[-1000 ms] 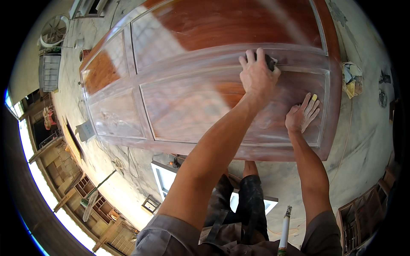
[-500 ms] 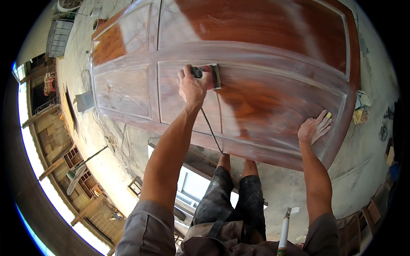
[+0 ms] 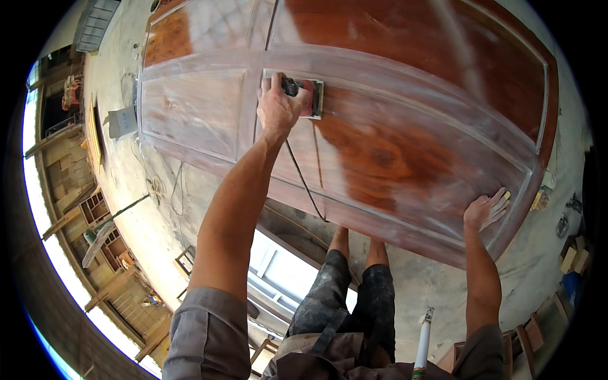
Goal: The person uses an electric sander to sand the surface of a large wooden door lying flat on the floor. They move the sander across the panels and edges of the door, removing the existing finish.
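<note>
My left hand (image 3: 278, 107) grips a small red-and-black electric sander (image 3: 308, 95), its flat pad resting on a panel of a large reddish-brown wooden door (image 3: 253, 123). A dark cord (image 3: 297, 168) runs from the sander toward the door's near edge. Pale, dusty patches cover much of the wood, while glossy red-brown areas show beside the sander and on the far panel. Toward the right end, my right hand (image 3: 487, 209) lies flat on the same panel, fingers stretched and whitened with dust. A small yellow bit (image 3: 506, 196) shows at its fingertips; what it is I cannot tell.
A white-and-grey framed piece (image 3: 278, 272) lies below, left of my legs. Coiled cable (image 3: 156, 186) and a grey box (image 3: 122, 121) are on the concrete floor to the left. Wooden pieces (image 3: 575, 256) lie at the right. A cigarette (image 3: 423, 339) sticks up at the lower edge.
The view has shifted and turned, so the door appears tilted further down at right. The sander in my left hand has slid left, nearer the panel's far left corner. My right hand stays on the panel.
</note>
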Available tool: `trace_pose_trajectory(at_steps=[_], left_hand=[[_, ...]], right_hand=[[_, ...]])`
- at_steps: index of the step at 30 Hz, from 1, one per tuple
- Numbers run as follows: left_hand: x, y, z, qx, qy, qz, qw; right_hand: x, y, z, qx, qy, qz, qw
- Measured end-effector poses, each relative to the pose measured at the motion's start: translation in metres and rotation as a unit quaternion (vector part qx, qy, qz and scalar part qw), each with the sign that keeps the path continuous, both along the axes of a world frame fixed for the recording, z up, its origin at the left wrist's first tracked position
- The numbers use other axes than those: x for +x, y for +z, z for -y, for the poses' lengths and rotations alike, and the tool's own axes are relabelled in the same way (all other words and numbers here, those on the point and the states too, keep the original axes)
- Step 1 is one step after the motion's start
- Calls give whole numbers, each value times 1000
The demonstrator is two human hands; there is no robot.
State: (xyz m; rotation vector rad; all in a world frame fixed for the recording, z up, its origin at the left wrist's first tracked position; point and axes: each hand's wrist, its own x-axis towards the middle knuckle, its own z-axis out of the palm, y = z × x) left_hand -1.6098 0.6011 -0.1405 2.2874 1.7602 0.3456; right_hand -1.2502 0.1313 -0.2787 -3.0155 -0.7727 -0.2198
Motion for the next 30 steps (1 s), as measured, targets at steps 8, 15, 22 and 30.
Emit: trace_pose_trajectory(at_steps=[8,15,22,30], left_hand=[[-33,2,-42,10,-22,-10,1000],[-85,8,-11,-22,-10,-22,999],[-117,13,36,-29,-2,-32,999],[-162,16,90,-37,11,-26,999]], right_hand=[[1,-17,-1,15,-80,-40,996],[-63,-24,-74,37,-205,-48,977],[-62,-15,-80,47,-203,-45,977],[-66,-11,-82,79,-203,-51,975]])
